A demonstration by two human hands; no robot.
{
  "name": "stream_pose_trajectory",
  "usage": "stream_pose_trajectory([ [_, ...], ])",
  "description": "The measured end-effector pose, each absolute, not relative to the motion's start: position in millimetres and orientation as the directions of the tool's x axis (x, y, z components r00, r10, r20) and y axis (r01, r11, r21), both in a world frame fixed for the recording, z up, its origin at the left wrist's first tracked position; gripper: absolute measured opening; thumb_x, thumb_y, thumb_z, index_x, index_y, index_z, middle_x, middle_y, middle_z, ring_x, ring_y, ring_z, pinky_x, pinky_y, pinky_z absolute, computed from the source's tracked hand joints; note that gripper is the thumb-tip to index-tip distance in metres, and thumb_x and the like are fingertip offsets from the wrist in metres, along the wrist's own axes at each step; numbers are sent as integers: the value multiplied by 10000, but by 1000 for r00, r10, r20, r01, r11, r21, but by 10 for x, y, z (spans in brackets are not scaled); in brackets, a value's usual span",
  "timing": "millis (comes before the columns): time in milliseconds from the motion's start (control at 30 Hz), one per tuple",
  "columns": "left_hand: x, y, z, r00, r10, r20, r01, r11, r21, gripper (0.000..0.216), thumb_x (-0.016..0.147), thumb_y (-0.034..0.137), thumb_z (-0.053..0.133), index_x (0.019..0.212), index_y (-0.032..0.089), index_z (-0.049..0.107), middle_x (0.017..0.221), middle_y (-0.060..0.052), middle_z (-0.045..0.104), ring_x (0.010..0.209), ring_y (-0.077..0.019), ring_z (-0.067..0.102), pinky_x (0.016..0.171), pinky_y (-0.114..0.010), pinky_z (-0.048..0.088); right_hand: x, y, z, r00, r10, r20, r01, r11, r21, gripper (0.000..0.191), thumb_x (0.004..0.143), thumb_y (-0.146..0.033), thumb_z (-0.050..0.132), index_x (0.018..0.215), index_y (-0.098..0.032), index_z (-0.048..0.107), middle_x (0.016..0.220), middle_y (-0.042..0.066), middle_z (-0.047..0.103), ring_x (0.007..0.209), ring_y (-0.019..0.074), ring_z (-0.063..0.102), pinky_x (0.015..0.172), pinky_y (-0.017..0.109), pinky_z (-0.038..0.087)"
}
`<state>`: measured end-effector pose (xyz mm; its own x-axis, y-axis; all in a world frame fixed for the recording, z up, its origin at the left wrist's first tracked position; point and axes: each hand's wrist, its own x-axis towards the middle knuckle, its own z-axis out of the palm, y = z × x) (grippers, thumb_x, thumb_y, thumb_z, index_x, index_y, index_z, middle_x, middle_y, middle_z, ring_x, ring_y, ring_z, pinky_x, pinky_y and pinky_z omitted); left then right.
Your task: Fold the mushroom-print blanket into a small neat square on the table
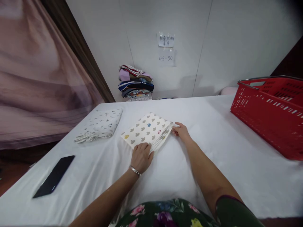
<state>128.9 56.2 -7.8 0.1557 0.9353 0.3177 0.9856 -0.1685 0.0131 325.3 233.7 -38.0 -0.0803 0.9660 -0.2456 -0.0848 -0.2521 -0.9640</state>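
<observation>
A folded cream cloth (146,130) with small grey prints lies on the white table (180,164) in front of me. My left hand (141,156) is closed on its near corner, fingers curled over the folded edge. My right hand (181,130) pinches the cloth's right corner. Both hands touch the same cloth, which lies flat and turned at an angle.
Another folded spotted cloth (100,125) lies to the left. A dark phone (54,176) rests near the table's left edge. A red basket (272,110) stands at the right. A pile of folded clothes (135,83) sits against the back wall.
</observation>
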Motion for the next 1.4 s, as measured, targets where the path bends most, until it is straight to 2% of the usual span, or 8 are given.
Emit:
stream_pose_trajectory([
  [133,1406,654,-63,136,940,312,988,-152,27,426,808,343,537,1205,196,490,1161,-113,549,1053,-262,490,875,-408,365,3323,2361,-385,-28,969,-245,-19,-245,-969,320,732,-169,576,1048,-147,531,657,6,632,461,87,549,382,171,402],
  [233,1448,754,-49,115,945,305,991,-128,24,373,819,331,523,1169,201,517,1128,-105,563,1025,-263,501,858,-407,374,3313,2370,-405,-48,976,-211,45,-209,-977,226,707,-168,575,932,-144,567,634,2,625,435,82,529,353,162,360],
  [400,1367,866,-12,86,947,310,995,-99,28,308,852,276,455,1136,208,552,1046,-93,594,961,-249,530,809,-396,397,3281,2382,-476,-96,987,-128,153,-113,-982,310,679,-182,572,986,-150,608,581,-30,597,416,74,493,359,155,325],
  [567,1306,882,1,74,945,319,996,-85,22,323,877,300,416,1151,193,550,1022,-93,606,940,-244,537,795,-388,400,3259,2393,-546,-127,991,-31,258,3,-966,330,675,-177,552,985,-186,664,604,-46,594,462,77,491,485,187,390],
  [767,1359,833,-73,133,949,284,990,-142,10,328,869,277,431,1169,203,543,1049,-97,590,962,-239,517,813,-387,398,3235,2409,-501,-155,967,201,626,253,-738,316,745,-156,461,929,-240,704,847,0,680,809,152,581,730,231,413],
  [1067,1390,810,-142,136,950,281,990,-138,-10,327,882,281,414,1178,206,531,1061,-91,583,980,-244,498,826,-388,388,3339,2467,-493,-156,976,155,741,219,-634,318,805,-167,477,1039,-227,684,1013,43,653,948,169,560,799,235,390],
  [1300,1440,773,-127,148,927,345,985,-168,29,476,834,320,501,1295,220,435,1221,-102,532,1098,-258,472,915,-410,352,3355,2426,-422,-180,978,102,838,207,-505,279,864,-263,445,984,-282,696,983,31,629,920,170,552,664,234,361],
  [1400,1435,793,-125,131,936,328,987,-153,42,456,827,320,511,1273,241,460,1196,-89,554,1079,-252,492,902,-407,363,3306,2431,-414,-144,985,98,849,174,-499,299,879,-257,412,1009,-273,680,1004,34,628,924,174,553,667,243,359],
])
